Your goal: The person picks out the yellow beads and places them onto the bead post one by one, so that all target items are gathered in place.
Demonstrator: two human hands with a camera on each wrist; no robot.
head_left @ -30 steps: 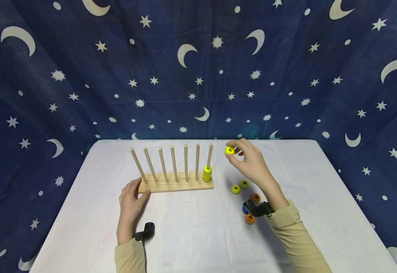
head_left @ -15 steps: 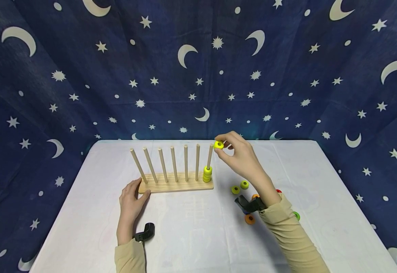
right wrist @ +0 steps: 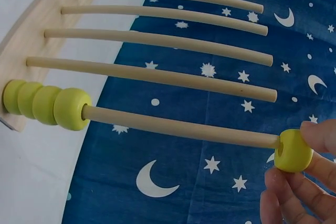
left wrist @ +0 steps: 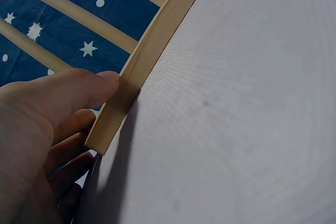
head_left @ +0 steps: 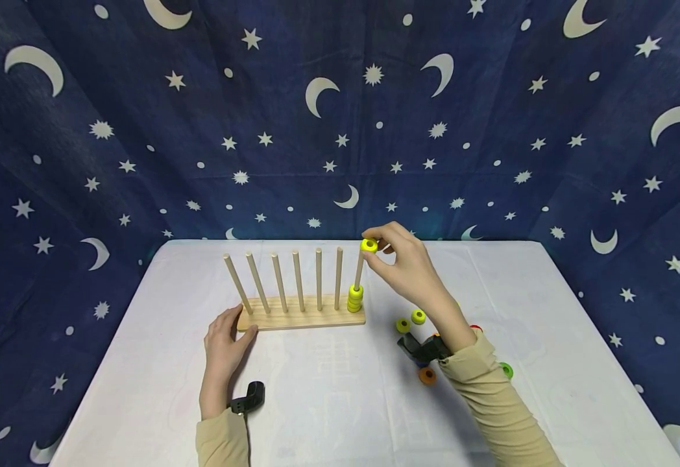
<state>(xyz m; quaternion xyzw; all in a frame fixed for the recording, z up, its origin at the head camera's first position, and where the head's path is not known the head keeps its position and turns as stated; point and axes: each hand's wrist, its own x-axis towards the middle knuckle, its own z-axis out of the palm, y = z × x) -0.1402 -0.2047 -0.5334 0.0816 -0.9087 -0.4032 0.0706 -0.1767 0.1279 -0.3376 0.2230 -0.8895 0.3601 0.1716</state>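
Observation:
A wooden peg stand (head_left: 302, 318) with a row of upright pegs rests on the table. My left hand (head_left: 221, 344) grips its left end, thumb on the front edge and fingers behind, as the left wrist view shows on the wooden base (left wrist: 149, 59). In my right hand (head_left: 407, 266), a yellow bead (right wrist: 295, 151) is pinched between thumb and fingers at the tip of the rightmost peg (right wrist: 184, 130). The peg's end meets the bead's hole; how far it goes in I cannot tell. Several yellow beads (head_left: 355, 298) are stacked at the bottom of that peg.
Right of the stand lie two yellow-green beads (head_left: 418, 316), an orange bead (head_left: 427, 375), a green bead (head_left: 506, 370) and a red bead (head_left: 477, 328). My right forearm and its wrist camera (head_left: 424, 349) partly cover the loose beads. A starry dark blue cloth (head_left: 340, 188) hangs behind the table.
My right hand has carried the yellow bead leftward and slightly up to the rightmost peg's tip. The red and green beads have come out from behind the right arm. The left hand stays put.

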